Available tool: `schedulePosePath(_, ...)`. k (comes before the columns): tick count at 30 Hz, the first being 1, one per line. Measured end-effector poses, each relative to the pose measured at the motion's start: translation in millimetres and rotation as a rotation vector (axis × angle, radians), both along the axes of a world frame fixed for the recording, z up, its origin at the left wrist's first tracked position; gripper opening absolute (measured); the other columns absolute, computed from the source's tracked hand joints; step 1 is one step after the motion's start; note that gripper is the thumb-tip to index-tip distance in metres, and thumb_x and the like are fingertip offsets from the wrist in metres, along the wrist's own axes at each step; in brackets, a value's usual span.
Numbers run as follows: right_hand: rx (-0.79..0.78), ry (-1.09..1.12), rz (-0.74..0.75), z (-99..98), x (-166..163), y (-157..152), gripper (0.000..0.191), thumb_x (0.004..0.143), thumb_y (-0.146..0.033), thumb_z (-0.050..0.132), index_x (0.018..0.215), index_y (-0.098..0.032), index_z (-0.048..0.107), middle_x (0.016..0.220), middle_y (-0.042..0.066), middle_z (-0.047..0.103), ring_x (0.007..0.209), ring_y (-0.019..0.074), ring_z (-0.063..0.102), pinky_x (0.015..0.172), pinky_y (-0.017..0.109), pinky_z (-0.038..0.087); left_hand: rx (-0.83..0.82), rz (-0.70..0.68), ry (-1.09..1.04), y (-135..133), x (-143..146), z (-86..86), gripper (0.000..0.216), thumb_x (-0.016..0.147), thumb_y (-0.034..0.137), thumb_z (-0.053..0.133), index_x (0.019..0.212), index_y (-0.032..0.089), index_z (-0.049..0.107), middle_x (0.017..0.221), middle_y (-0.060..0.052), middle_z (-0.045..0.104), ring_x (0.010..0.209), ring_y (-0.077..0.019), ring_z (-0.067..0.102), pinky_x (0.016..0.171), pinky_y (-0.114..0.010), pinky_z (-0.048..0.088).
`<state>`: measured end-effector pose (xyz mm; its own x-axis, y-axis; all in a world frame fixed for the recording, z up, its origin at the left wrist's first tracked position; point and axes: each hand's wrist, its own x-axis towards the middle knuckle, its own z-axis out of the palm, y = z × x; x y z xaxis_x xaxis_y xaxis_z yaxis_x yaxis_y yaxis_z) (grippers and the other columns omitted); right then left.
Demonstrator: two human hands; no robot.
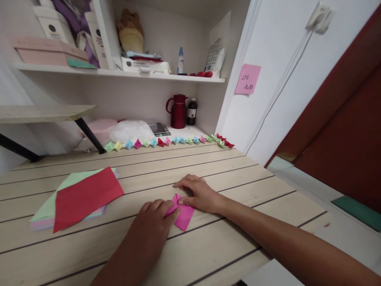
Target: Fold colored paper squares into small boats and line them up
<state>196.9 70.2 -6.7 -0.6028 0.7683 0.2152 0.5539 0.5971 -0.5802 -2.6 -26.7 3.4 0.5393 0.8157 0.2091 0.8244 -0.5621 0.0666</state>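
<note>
Pink paper [186, 220] between my two hands

The folded pink piece lies on the table [208, 256], in front of me. My left hand [154, 222] is at its left side, fingers bent and thumb laid across it; I cannot tell whether those fingers grip the edge. My right hand [198, 192] comes in from the other side, thumb pressing on the paper near its top corner, the fingers spread apart from the thumb and reaching past the paper.

Well to the left sits a stack [44, 210] of pale sheets, with a red sheet [87, 198] lying askew on top. Along the table's far edge runs a row of small folded papers [137, 143] in many colours, bunched at the right end. Behind them, below a shelf [190, 79], a red jug [178, 113] stands just beside a dark bottle [192, 113]. A pink note [249, 79] is on the wall [274, 43] to the right.
</note>
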Motion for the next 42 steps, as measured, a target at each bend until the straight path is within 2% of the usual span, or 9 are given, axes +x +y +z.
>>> schedulePosePath(9, -0.197, -0.042, 0.007, 20.7, -9, 5, 0.024, 0.06, -0.026, 0.085, 0.073, -0.019, 0.066, 0.088, -0.001, 0.058, 0.089, 0.0165, 0.053, 0.084, 0.031, 0.039, 0.114, -0.002, -0.041, -3, -1, -5.8, 0.037, 0.086, 0.008, 0.051, 0.114, 0.027, 0.067, 0.121, -0.009, 0.065, 0.107, -0.0254, 0.06, 0.091, -0.044, 0.046)
schedulePosePath(15, -0.564, 0.28, 0.081, 12.3, -4, 10, 0.028, 0.066, -0.026, 0.079, 0.084, -0.017, 0.06, 0.075, -0.003, 0.061, 0.067, 0.0109, 0.054, 0.061, 0.022, 0.042, 0.148, 0.003, -0.03, -1, -2, -4.0, 0.037, 0.085, 0.008, 0.051, 0.112, 0.028, 0.067, 0.122, -0.008, 0.065, 0.106, -0.0255, 0.06, 0.09, -0.043, 0.046)
schedulePosePath(19, -0.415, 0.161, 0.061, 17.5, -9, 3, 0.044, 0.065, -0.027, 0.08, 0.105, -0.021, 0.061, 0.074, -0.004, 0.061, 0.067, 0.0117, 0.055, 0.061, 0.023, 0.042, 0.126, 0.006, 0.006, 1, 0, -3.2, 0.036, 0.086, 0.01, 0.05, 0.11, 0.029, 0.068, 0.12, -0.007, 0.066, 0.103, -0.026, 0.061, 0.087, -0.044, 0.047)
schedulePosePath(21, -0.245, -0.02, 0.04, 23.0, -13, -1, 0.032, 0.063, -0.024, 0.081, 0.092, -0.022, 0.066, 0.072, -0.004, 0.059, 0.067, 0.0118, 0.052, 0.06, 0.022, 0.038, 0.118, -0.004, 0.009, 2, 1, -2.6, 0.036, 0.085, 0.009, 0.05, 0.11, 0.029, 0.068, 0.117, -0.007, 0.067, 0.101, -0.0257, 0.061, 0.086, -0.043, 0.046)
schedulePosePath(24, -0.175, -0.106, 0.055, 27.0, -14, -3, 0.018, 0.065, -0.022, 0.079, 0.078, -0.02, 0.067, 0.081, -0.002, 0.058, 0.07, 0.0118, 0.053, 0.06, 0.022, 0.038, 0.092, -0.014, 0.007, 2, 1, -2.2, 0.04, 0.084, 0.007, 0.051, 0.111, 0.031, 0.068, 0.118, -0.006, 0.067, 0.101, -0.0253, 0.06, 0.086, -0.043, 0.046)
schedulePosePath(28, -0.189, -0.041, 0.071, 24.2, -12, -2, 0.012, 0.066, -0.019, 0.077, 0.073, -0.019, 0.068, 0.09, 0.0, 0.057, 0.074, 0.0114, 0.055, 0.062, 0.021, 0.041, 0.086, -0.012, 0.007, 2, -1, -3.1, 0.045, 0.082, 0.004, 0.049, 0.111, 0.032, 0.067, 0.121, -0.006, 0.065, 0.103, -0.0256, 0.06, 0.088, -0.044, 0.045)
schedulePosePath(33, -0.346, 0.013, 0.052, 22.3, -6, -3, 0.016, 0.067, -0.019, 0.076, 0.07, -0.018, 0.061, 0.065, -0.005, 0.057, 0.06, 0.0097, 0.051, 0.053, 0.02, 0.036, 0.082, 0.032, 0.002, 2, -3, -1.6, 0.043, 0.082, 0.006, 0.051, 0.111, 0.033, 0.069, 0.123, -0.009, 0.064, 0.107, -0.0284, 0.06, 0.089, -0.047, 0.045)
schedulePosePath(38, -0.414, 0.127, 0.063, 19.1, -3, -3, 0.019, 0.064, -0.015, 0.076, 0.07, -0.018, 0.058, 0.062, -0.007, 0.055, 0.058, 0.0089, 0.049, 0.052, 0.02, 0.034, 0.053, 0.088, -0.041, 3, -6, 1.2, 0.045, 0.082, 0.006, 0.049, 0.113, 0.031, 0.069, 0.125, -0.011, 0.064, 0.109, -0.0297, 0.059, 0.092, -0.051, 0.044)
schedulePosePath(42, -0.502, 0.355, 0.06, 12.0, -5, -1, 0.02, 0.066, -0.017, 0.075, 0.072, -0.018, 0.057, 0.065, -0.006, 0.054, 0.058, 0.0085, 0.047, 0.054, 0.02, 0.034, -0.011, 0.143, -0.288, 3, -5, 1.7, 0.045, 0.087, 0.015, 0.045, 0.127, 0.03, 0.059, 0.129, -0.01, 0.06, 0.115, -0.0281, 0.056, 0.098, -0.052, 0.041)
